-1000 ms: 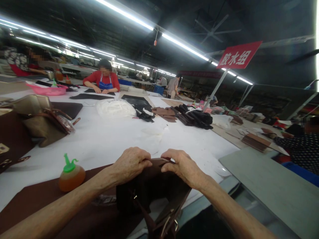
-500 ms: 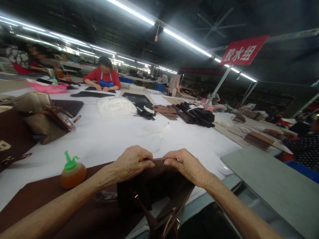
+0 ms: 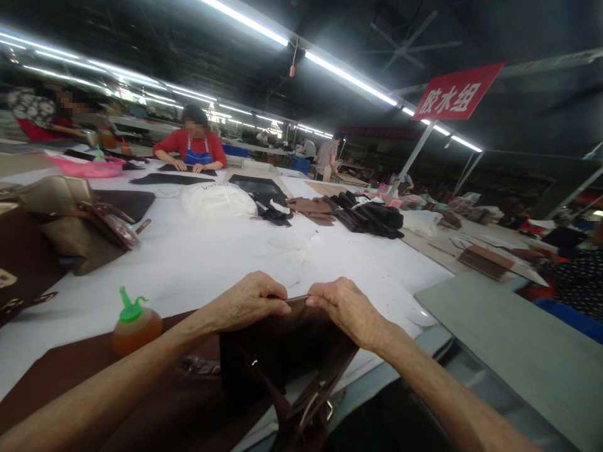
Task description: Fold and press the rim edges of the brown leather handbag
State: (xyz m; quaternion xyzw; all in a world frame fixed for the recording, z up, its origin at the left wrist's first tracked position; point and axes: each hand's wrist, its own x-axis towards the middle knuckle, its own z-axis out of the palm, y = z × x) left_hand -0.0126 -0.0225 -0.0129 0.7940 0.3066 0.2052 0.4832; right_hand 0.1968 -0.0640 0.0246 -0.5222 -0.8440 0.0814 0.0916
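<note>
Grip: left hand (image 3: 257, 301) and right hand (image 3: 346, 307) both pinching brown bag (image 3: 311, 326) along its top edge, just apart. Bag's at 6 o'clock. Room at 12: white table (image 3: 226, 257) runs up to black pile (image 3: 374, 218) at 1. Table's right edge at 3; orange bottle (image 3: 137, 331) at 8, near left forearm (image 3: 141, 370).

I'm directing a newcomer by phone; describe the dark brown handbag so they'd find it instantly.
Start from the white-topped worktable and come to the bottom centre of the view. There the left hand and right hand almost meet on the rim of the dark brown handbag. Unlike the khaki-and-brown bag at the left, this one is pinched by both hands.
</note>
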